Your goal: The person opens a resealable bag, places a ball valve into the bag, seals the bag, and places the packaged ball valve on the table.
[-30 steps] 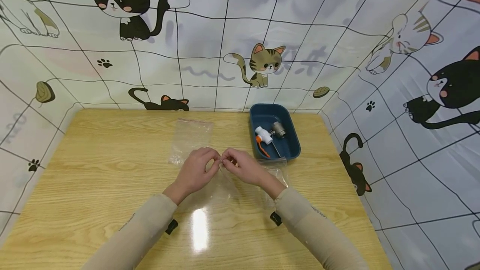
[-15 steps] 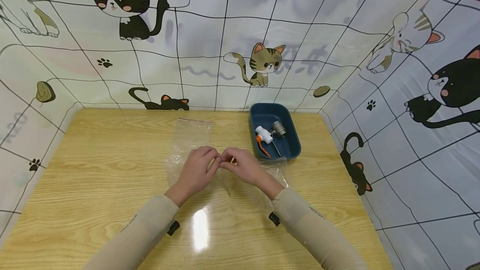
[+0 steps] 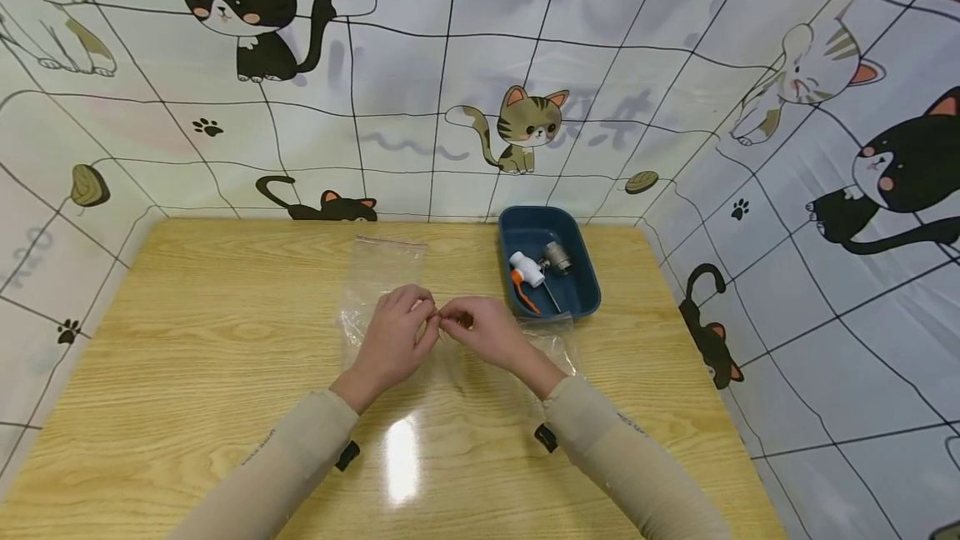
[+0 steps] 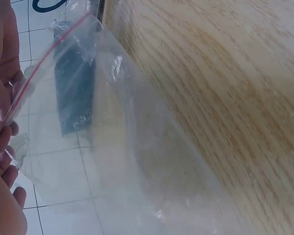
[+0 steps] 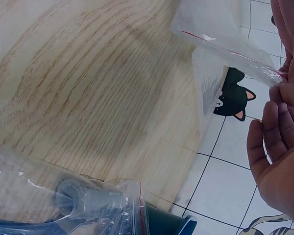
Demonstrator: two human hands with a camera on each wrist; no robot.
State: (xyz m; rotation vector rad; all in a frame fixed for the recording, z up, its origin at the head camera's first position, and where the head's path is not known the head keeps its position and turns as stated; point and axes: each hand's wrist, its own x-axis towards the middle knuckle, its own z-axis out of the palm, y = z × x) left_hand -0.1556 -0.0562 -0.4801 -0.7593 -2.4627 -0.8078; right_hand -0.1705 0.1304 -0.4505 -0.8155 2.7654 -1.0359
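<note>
A clear zip bag with a red seal line (image 4: 137,127) hangs between both hands, pinched at its mouth. In the head view my left hand (image 3: 393,338) grips the seal with thumb and fingers, close beside the pinching fingertips of my right hand (image 3: 487,332). The left wrist view has my left hand (image 4: 5,196) at the lower left edge and the bag spread below the fingers. At the right edge of the right wrist view, my right hand (image 5: 281,152) pinches the seal, its other fingers loosely bent. Whether the mouth is parted cannot be told.
Another clear bag (image 3: 386,261) lies flat behind the left hand. A dark blue bin (image 3: 592,300) at the back right holds a white fitting (image 3: 528,268) with an orange handle and a metal fitting (image 3: 557,259). In front of it lies a bag with a pale fitting (image 5: 95,203) inside.
The fingers of both hands have shifted slightly along the seal, and the left hand's knuckles sit a little higher. The bag hanging under them has moved slightly.
</note>
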